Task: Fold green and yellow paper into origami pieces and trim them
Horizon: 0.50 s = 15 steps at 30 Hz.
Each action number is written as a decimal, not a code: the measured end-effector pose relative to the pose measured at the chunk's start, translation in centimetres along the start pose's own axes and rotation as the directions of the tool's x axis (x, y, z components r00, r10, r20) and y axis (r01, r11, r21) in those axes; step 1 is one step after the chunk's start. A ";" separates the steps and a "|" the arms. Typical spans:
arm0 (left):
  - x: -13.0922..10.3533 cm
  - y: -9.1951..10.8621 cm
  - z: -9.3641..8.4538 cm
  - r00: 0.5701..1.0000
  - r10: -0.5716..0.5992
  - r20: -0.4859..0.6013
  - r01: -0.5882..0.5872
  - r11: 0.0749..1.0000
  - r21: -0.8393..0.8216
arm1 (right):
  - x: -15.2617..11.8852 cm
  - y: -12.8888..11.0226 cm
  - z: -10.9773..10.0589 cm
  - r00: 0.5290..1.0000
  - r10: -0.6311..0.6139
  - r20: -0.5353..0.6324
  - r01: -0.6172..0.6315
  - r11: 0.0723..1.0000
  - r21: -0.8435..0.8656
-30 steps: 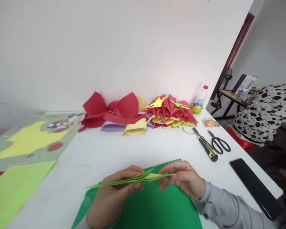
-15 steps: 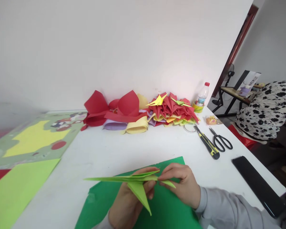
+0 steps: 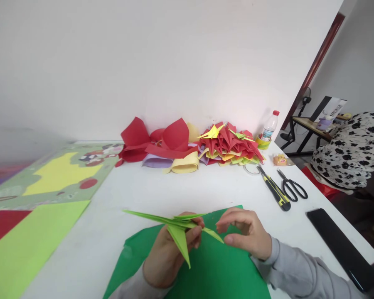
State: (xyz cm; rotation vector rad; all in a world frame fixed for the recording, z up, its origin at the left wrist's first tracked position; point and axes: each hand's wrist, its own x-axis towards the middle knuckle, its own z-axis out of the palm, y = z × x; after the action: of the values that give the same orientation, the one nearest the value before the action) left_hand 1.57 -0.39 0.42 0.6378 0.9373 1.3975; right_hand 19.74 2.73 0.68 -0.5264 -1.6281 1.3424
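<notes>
Left hand: our left hand [image 3: 170, 257] grips the folded paper [image 3: 179, 241] by its middle, thumb pressed against the fingers.
Right hand: our right hand [image 3: 251, 232] has hold of nothing that we can see; its thumb and fingers stand apart in a loose curve, and we cannot tell whether the thumb touches the paper's tip.
Folded paper: we hold it above the green sheet [image 3: 224, 270], one long point reaching left, a broad flap hanging down, a short point slanting toward our right hand.
Near left: we see a yellow-green sheet [image 3: 46, 245] overlapping a red sheet [image 3: 6, 226], and beyond them a yellow paper [image 3: 59, 174] on a printed mat [image 3: 67, 194].
Right side: on our white bench [image 3: 137, 187] lie a black slab [image 3: 339, 245], scissors [image 3: 289, 187] and a yellow-black cutter [image 3: 273, 187].
Against the wall: we have red paper shapes [image 3: 176, 139] with a yellow loop [image 3: 185, 164], then a pile of folded pieces [image 3: 230, 143], mostly red.
Far corner: a red-capped bottle [image 3: 269, 128] stands near a small packet [image 3: 280, 160].
Beyond the bench: we see a person [image 3: 352, 153] in a flower-patterned top.
</notes>
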 end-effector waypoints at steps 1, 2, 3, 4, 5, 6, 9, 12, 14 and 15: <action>0.0 -0.1 -0.1 1.000 0.003 0.002 -0.003 1.000 -0.002 | 0.0 0.1 0.0 1.000 0.015 0.008 -0.015 1.000 0.019; 0.1 -0.1 -0.1 1.000 0.005 0.002 -0.005 1.000 -0.005 | 0.0 0.1 0.0 0.999 0.028 0.015 -0.028 0.999 0.029; 0.2 -0.2 -0.3 1.000 0.005 0.004 -0.005 1.000 -0.008 | 0.0 0.2 0.0 0.999 0.041 0.017 -0.041 0.999 0.031; 0.4 -0.3 -0.4 1.000 0.002 0.012 -0.001 1.000 -0.011 | 0.0 0.2 0.0 0.998 0.052 0.017 -0.053 0.998 0.028; 0.5 -0.4 -0.6 1.000 -0.006 0.027 0.006 1.000 -0.010 | 0.0 0.2 0.0 0.998 0.064 0.014 -0.064 0.998 0.024; 0.7 -0.4 -0.7 0.999 -0.012 0.043 0.012 1.000 -0.005 | 0.0 0.2 0.1 0.997 0.075 0.010 -0.076 0.997 0.024; 0.7 -0.5 -0.8 0.998 -0.004 0.066 0.003 1.000 0.019 | 0.0 0.4 0.1 0.995 0.103 0.001 -0.103 0.992 0.066; 0.3 -0.3 -0.5 0.998 0.017 0.052 -0.018 0.999 0.031 | -0.1 0.6 0.2 0.992 0.123 -0.016 -0.120 0.986 0.116; 0.1 -0.1 -0.2 0.999 0.010 0.048 -0.011 1.000 0.028 | -0.1 0.6 0.2 0.992 0.127 -0.024 -0.123 0.985 0.120; 0.0 0.0 -0.1 0.999 0.002 0.044 -0.003 1.000 0.021 | -0.1 0.6 0.1 0.992 0.125 -0.020 -0.122 0.986 0.113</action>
State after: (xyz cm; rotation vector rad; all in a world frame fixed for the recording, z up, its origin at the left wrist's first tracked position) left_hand 1.50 -0.42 0.43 0.6826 0.9176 1.3721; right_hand 19.54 2.74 0.07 -0.5839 -1.5089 1.5017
